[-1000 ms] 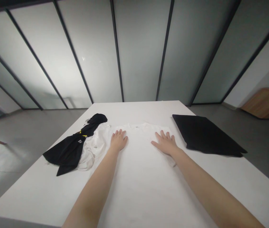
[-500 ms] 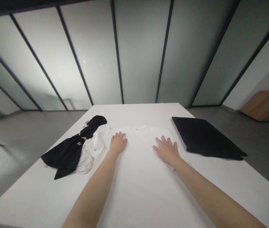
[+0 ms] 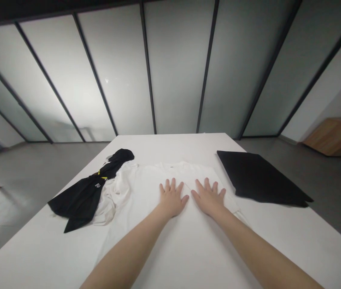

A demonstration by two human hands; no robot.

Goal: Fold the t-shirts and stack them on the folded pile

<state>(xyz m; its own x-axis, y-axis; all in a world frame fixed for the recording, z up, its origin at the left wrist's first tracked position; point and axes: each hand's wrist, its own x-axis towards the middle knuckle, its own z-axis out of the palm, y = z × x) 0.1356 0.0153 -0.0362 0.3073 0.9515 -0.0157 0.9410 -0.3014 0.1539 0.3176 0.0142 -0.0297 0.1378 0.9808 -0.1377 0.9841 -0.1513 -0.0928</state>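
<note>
A white T-shirt (image 3: 170, 180) lies flat on the table, its collar toward the far side. My left hand (image 3: 172, 198) and my right hand (image 3: 209, 197) rest side by side on it, palms down, fingers spread, holding nothing. Left of the shirt sits a bunched white cloth (image 3: 113, 196); I cannot tell whether it belongs to the shirt. Beside that lies a crumpled black garment (image 3: 80, 200) with a yellow mark and pale lettering. A flat, folded black garment (image 3: 260, 178) lies to the right of my right hand.
The white table (image 3: 278, 228) has its far edge beyond the shirt and side edges left and right, with grey floor below. A frosted glass wall (image 3: 173, 68) with dark frames stands behind it. A wooden cabinet (image 3: 335, 136) stands at far right.
My left hand has moved right and nearer the viewer, now close to my right hand. My right hand has shifted slightly toward me. The table sits a little lower in the view.
</note>
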